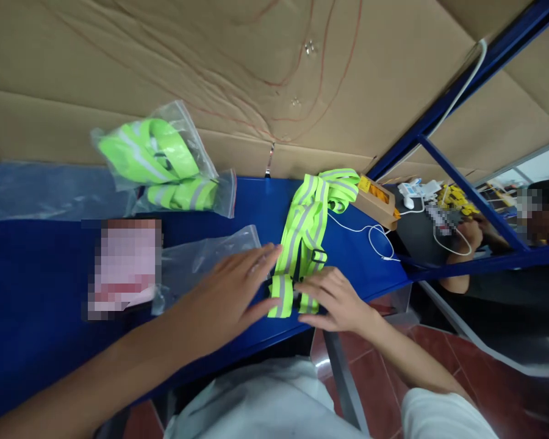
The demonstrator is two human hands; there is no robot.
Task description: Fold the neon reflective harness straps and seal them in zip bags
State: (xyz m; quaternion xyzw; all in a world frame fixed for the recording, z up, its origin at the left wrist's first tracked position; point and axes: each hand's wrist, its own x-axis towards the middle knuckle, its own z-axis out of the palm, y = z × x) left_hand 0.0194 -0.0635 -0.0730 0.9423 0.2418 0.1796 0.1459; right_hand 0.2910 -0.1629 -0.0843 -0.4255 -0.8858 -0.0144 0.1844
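A neon-yellow reflective strap vest [307, 227] with grey stripes and a black buckle lies stretched out on the blue table [36, 286]. My left hand [231, 292] lies flat with fingers spread, its fingertips at the left edge of the vest's near end, over an empty clear plastic bag [201, 259]. My right hand [336, 299] rests with fingers extended on the near end of the vest, pressing it onto the table. Neither hand grips anything.
Two clear bags with folded neon vests [158, 161] lie at the back left against a cardboard wall [238, 67]. A small cardboard box [376, 201] and white cable [370, 235] sit to the right. Another person sits beyond the blue frame [466, 189] at far right.
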